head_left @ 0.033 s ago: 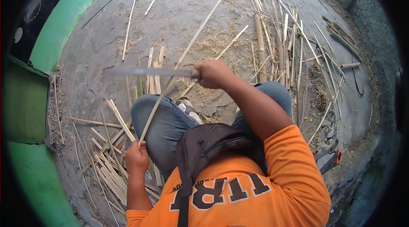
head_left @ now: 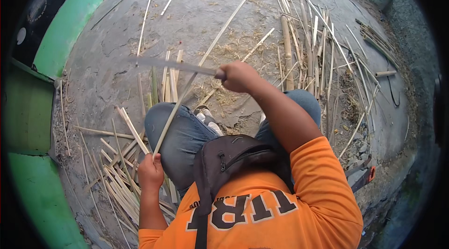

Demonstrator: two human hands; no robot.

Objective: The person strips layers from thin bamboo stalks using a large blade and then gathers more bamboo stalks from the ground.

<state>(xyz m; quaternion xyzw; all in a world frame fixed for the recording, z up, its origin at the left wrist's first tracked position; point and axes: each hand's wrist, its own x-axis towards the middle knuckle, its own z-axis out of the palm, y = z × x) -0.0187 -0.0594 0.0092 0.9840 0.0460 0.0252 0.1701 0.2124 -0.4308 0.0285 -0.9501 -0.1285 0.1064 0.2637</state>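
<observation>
A knife (head_left: 175,65) (blurred) crosses a long, pale strip (head_left: 206,56).

Long stick (head_left: 213,47) looks like bare pale wood, pretty smooth, matt. Knife (head_left: 177,65) has a grey metal blade, too blurred to judge the shine. Ground (head_left: 117,34)'s rough and matt, painted wall (head_left: 57,45) along its left edge. Jeans (head_left: 191,132) are matt denim, shirt (head_left: 280,228)'s plain cloth, bag (head_left: 238,155)'s dull dark fabric.

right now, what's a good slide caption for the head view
Left hand grips a long pale strip over the left thigh; right hand holds a blurred knife crossing it in view.
</observation>
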